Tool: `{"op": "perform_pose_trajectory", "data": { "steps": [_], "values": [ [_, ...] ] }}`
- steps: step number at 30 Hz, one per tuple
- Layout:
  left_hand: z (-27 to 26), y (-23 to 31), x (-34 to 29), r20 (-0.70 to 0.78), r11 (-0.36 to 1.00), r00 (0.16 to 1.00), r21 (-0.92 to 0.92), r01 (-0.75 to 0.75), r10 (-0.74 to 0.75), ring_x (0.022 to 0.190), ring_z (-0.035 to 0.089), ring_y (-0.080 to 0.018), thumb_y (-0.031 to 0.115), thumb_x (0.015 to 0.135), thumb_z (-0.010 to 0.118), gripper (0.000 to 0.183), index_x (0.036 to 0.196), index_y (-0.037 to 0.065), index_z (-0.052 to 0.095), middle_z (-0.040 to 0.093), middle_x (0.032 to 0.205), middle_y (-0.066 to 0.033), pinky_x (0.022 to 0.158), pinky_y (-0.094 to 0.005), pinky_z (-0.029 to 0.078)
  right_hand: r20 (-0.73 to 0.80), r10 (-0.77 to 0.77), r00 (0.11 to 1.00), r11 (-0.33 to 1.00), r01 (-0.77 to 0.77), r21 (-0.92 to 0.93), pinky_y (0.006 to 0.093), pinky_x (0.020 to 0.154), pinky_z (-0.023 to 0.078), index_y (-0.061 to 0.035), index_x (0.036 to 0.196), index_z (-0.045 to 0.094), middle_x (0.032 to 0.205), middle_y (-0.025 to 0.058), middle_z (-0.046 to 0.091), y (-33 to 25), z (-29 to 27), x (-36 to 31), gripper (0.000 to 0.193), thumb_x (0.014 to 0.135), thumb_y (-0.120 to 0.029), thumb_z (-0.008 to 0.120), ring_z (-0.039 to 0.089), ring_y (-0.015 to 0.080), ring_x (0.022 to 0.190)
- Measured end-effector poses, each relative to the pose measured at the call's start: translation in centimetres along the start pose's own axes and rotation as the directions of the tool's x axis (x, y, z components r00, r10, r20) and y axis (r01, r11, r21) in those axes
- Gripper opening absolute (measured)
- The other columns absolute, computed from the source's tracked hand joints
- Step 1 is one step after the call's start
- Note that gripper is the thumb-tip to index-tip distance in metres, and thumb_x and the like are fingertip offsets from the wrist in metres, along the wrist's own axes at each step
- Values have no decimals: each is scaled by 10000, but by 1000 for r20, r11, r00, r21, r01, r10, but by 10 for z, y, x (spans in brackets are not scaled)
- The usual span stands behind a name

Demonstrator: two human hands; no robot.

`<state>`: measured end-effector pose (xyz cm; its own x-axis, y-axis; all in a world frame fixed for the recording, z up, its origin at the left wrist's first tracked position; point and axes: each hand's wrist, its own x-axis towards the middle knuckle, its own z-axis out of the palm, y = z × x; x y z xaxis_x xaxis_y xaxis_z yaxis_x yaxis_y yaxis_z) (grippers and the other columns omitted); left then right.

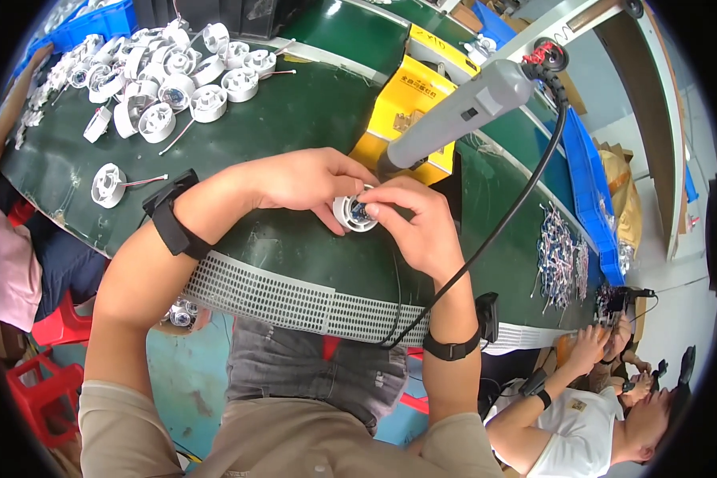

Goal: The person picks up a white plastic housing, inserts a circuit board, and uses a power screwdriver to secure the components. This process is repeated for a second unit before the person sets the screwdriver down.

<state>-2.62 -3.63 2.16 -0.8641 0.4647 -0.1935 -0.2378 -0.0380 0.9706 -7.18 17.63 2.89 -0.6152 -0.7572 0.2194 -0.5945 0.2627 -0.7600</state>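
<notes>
A white round plastic housing is between my two hands above the green table. My left hand grips its left side, the thumb over the top edge and a finger below. Inside the housing shows a small blue circuit board. My right hand is closed, its thumb and forefinger pinching at that board; the fingertips partly cover it. Just beyond my hands, a grey electric screwdriver slants down, its tip end hidden near a yellow box-shaped machine.
A heap of white housings with wires covers the far left; one housing lies apart. A black cable loops past my right forearm. Thin wires are piled at right, beside blue bins. A perforated strip lines the near edge. Co-workers sit on both sides.
</notes>
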Motion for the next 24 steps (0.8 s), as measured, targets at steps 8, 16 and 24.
{"op": "perform_pose_trajectory", "data": {
  "steps": [8,16,24],
  "values": [
    [-2,0,-3,-10,1000,1000,-7,-1,1,953,652,-210,178,1014,449,380,1280,-83,523,632,1109,-156,809,-313,596,-117,-121,986,972,94,-215,314,755,500,-21,961,701,879,89,651,-7,8,0,177,788,-56,716,639,218,817],
    [5,-1,-1,-60,990,997,137,-29,37,926,638,-186,76,911,607,348,1228,-60,559,615,1078,-123,750,-306,606,-220,163,962,987,-157,45,266,706,524,-2,879,651,829,56,662,-6,17,-1,149,787,-49,760,647,134,752],
    [5,-8,2,-34,999,999,35,-13,15,962,623,-169,0,842,637,384,1223,-3,590,610,1096,-92,760,-293,600,-557,0,830,998,33,49,291,860,494,-4,1216,497,1079,108,635,-1,7,13,500,796,-67,762,621,162,959]
  ]
}}
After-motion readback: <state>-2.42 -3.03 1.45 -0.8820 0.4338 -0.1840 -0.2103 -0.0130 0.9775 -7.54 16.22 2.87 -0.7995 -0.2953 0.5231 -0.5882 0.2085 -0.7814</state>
